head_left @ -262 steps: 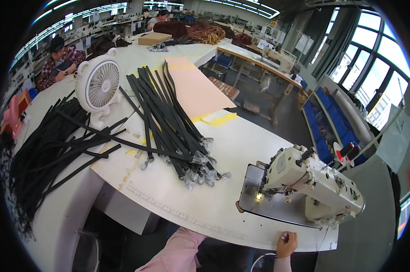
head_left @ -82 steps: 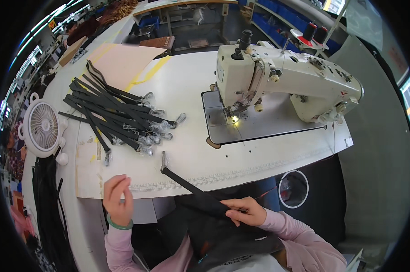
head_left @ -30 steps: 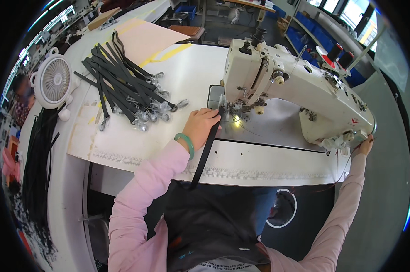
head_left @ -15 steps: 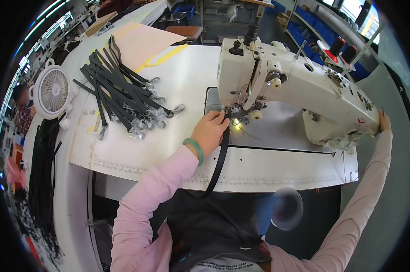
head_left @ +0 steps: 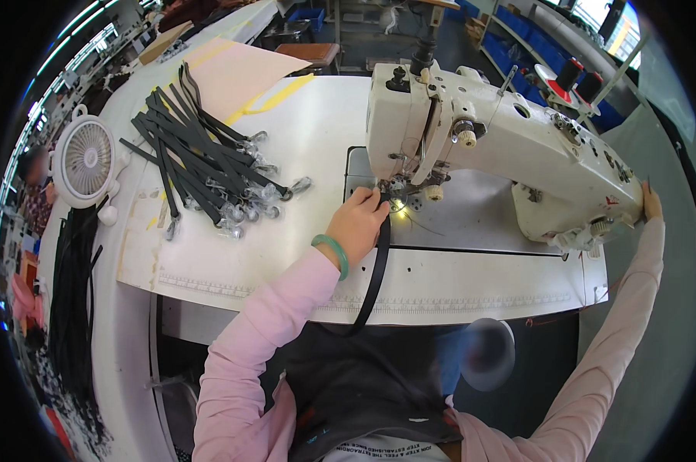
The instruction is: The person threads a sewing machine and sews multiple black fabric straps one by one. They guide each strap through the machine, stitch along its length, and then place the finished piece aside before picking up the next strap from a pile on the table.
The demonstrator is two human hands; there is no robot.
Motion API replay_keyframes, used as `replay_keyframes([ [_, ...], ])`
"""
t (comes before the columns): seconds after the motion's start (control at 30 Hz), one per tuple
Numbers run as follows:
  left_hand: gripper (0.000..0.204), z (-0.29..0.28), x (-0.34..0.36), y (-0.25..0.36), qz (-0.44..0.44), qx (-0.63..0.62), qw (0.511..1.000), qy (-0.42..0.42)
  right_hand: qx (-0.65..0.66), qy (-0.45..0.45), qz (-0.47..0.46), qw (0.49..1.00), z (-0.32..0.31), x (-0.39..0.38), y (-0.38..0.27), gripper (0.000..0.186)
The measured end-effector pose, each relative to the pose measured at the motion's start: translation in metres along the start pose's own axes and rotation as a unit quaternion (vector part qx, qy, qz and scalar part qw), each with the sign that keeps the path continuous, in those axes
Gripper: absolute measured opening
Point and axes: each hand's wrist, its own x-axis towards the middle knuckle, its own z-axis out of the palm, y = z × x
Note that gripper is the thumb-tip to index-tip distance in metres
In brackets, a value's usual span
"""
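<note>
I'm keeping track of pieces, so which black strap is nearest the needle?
The strap touched by the left hand, running down over the table's front edge. The others lie in a pile farther left or a bunch near the fan.

A sewing machine [head_left: 479,123] stands on the right of the surface [head_left: 321,127], a strap [head_left: 380,258] running from its needle area over the front edge. The left hand [head_left: 358,222] is on that strap, the right hand [head_left: 652,202] at the machine's right end. A pile of straps [head_left: 202,158] lies left of the machine, a sheet [head_left: 248,65] behind it, a fan [head_left: 88,156] farther left.
</note>
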Motion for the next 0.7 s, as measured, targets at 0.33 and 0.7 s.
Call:
replay_keyframes([
  [0.33, 0.033, 0.006, 0.000, -0.005, -0.002, 0.003, 0.999, -0.033, 0.397, 0.235, 0.063, 0.885, 0.100, -0.140, 0.011, 0.052],
  [0.7, 0.034, 0.006, -0.003, -0.007, 0.005, 0.019, 0.999, -0.031, 0.153, 0.191, 0.054, 0.968, 0.052, -0.094, -0.015, 0.055],
])
